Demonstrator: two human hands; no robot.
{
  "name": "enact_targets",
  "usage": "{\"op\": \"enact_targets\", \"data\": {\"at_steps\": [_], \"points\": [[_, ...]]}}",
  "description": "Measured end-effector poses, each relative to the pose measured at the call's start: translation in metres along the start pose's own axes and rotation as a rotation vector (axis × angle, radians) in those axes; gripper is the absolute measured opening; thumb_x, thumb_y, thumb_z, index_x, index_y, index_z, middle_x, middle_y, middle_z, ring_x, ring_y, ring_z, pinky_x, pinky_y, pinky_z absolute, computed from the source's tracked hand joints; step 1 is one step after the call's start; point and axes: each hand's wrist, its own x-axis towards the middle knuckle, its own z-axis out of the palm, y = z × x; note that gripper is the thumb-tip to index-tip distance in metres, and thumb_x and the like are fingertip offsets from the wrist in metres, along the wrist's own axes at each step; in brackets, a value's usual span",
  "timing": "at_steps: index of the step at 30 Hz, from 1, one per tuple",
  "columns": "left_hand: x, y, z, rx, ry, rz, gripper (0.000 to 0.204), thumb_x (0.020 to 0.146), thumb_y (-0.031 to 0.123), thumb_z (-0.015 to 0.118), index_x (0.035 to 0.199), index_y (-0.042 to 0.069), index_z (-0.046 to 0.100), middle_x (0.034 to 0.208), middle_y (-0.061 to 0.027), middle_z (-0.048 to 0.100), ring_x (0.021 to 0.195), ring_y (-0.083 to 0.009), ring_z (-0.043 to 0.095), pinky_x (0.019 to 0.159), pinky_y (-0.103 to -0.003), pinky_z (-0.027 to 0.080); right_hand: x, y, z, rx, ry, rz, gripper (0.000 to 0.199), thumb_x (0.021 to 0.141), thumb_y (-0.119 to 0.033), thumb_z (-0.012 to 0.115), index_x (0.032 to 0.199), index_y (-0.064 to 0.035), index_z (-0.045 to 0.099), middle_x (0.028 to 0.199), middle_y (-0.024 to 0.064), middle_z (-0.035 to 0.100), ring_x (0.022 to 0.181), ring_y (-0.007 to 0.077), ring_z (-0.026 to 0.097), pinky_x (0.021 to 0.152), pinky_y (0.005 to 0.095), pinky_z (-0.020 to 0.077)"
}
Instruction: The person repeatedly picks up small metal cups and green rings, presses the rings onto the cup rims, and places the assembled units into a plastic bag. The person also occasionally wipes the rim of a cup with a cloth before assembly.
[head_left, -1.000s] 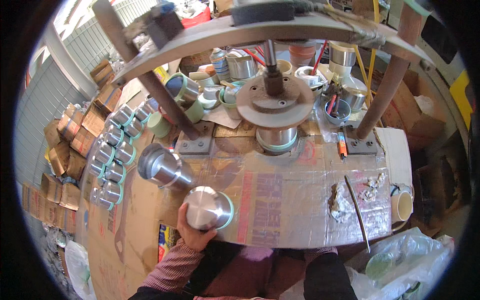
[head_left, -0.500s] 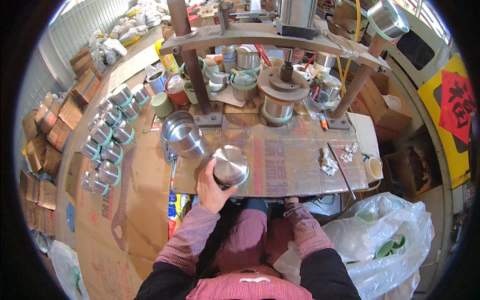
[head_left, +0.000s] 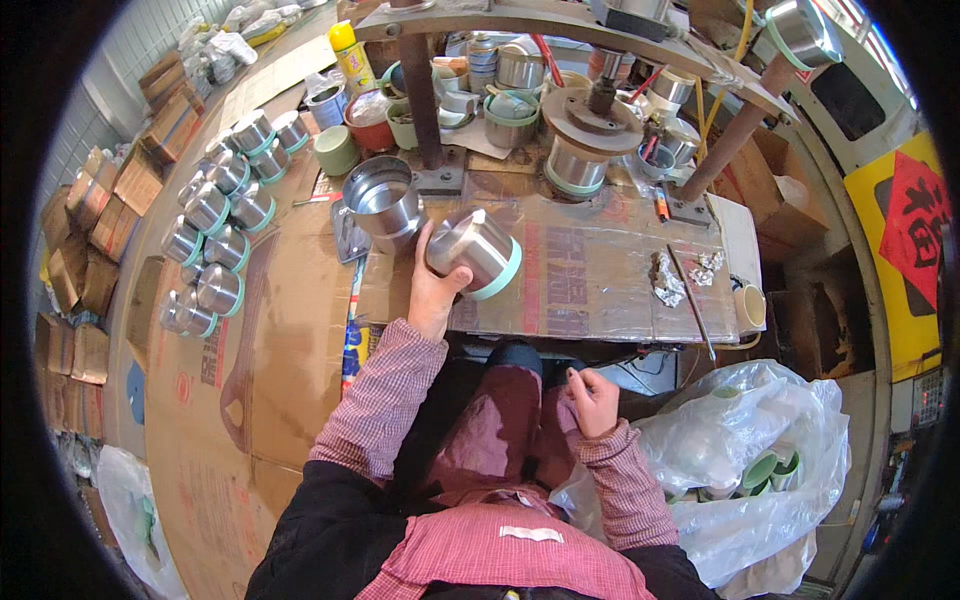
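Observation:
My left hand (head_left: 437, 292) grips a brushed-steel cup (head_left: 470, 247) with a mint-green band, from its left side. The cup is tilted over the near part of the cardboard-covered bench, its green-banded end toward the lower right. Just behind that hand, an empty-looking steel container (head_left: 383, 196) rests with its round mouth upward. My right hand (head_left: 597, 402) is above my lap, in front of the bench edge, with its fingers curled closed; whether anything is in them I cannot make out. Under the press, another green-banded steel cup (head_left: 575, 166) sits below the round metal plate (head_left: 585, 122).
Several steel cups (head_left: 228, 245) stand grouped on cardboard at the left. The press's posts (head_left: 420, 105) flank the bench. A thin metal rod (head_left: 692, 300) and crumpled foil (head_left: 668, 281) lie at the right. A plastic bag (head_left: 735, 440) with green cups lies lower right.
My left hand has tilted the cup, so its side and green band now show. My right hand has come out from the bench edge over my lap. The whole view has shifted slightly.

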Motion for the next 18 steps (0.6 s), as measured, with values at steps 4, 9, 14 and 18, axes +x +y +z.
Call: {"op": "enact_targets", "data": {"at_steps": [4, 9, 14, 18], "points": [[0.0, 0.006, 0.001, -0.106, -0.022, -0.042, 0.112, 0.072, 0.041, 0.094, 0.156, 0.003, 0.03, 0.143, -0.0071, 0.051, 0.134, -0.0196, 0.048, 0.117, -0.036, 0.035, 0.013, -0.031, -0.008, 0.104, 0.028, -0.045, 0.032, 0.102, -0.013, 0.061, 0.074, 0.0033, 0.059, 0.068, 0.0054, 0.055, 0.064, 0.0111, 0.051, 0.061, 0.0282, 0.0421], [0.001, 0.007, 0.007, -0.096, -0.043, -0.074, 0.103, 0.073, 0.043, 0.094, 0.151, 0.003, 0.039, 0.14, -0.0064, 0.054, 0.134, -0.019, 0.049, 0.116, -0.036, 0.036, 0.04, -0.049, -0.01, 0.153, 0.035, -0.138, 0.031, 0.106, -0.012, 0.047, 0.084, 0.0035, 0.06, 0.077, 0.0076, 0.058, 0.073, 0.015, 0.054, 0.07, 0.0293, 0.0447], [0.003, 0.006, 0.02, -0.055, -0.077, -0.079, 0.104, 0.072, 0.043, 0.094, 0.151, 0.003, 0.039, 0.141, -0.0063, 0.054, 0.133, -0.0191, 0.049, 0.115, -0.036, 0.038, 0.089, -0.057, -0.01, 0.208, 0.111, -0.219, 0.025, 0.108, -0.018, 0.048, 0.103, 0.0007, 0.063, 0.094, 0.0046, 0.062, 0.089, 0.013, 0.057, 0.084, 0.0277, 0.0464], [0.009, 0.01, 0.029, -0.053, -0.07, -0.103, 0.105, 0.071, 0.038, 0.096, 0.151, 0.004, 0.037, 0.141, -0.0071, 0.054, 0.131, -0.02, 0.051, 0.114, -0.036, 0.041, 0.151, -0.052, -0.008, 0.14, 0.256, -0.261, 0.029, 0.103, -0.019, 0.057, 0.126, 0.0, 0.06, 0.122, 0.0094, 0.061, 0.113, 0.019, 0.058, 0.096, 0.0317, 0.0452]]}}
